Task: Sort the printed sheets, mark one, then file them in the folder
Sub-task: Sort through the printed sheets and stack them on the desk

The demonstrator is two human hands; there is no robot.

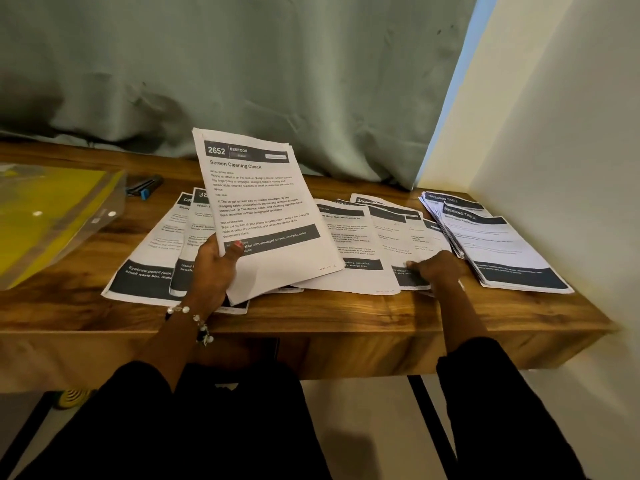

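A grey-green curtain (242, 64) hangs behind a wooden table (346, 313) that fills the middle of the view, with a pale wall (571, 133) closing it off on the right. On the table's left end lies a clear plastic folder (52, 216) with yellow paper inside, well apart from both hands; just beyond its far corner sits a small dark object with a blue end (143, 187), too blurred to name.

Loose printed sheets (353, 244) are spread in overlapping fans across the middle of the table, each with a dark header band and a dark footer band. At the right end, beside the wall, a neater stack of sheets (498, 244) headed "DRESSING TABLE" lies squared up, slightly fanned at its far edge.

The left hand (213, 271) grasps a held bundle of sheets (263, 209) by its lower left corner, thumb on the front face and fingers behind, so the pages stand tilted up above the spread, their top toward the curtain. The front page reads "2652 BEDROOM" and "Screen Cleaning Check". A beaded bracelet (194, 322) circles that wrist.

The right hand (438, 268) rests on the loose sheets between the spread and the right stack, fingers pointing left along the paper; whether they pinch a sheet or merely press it I cannot tell.
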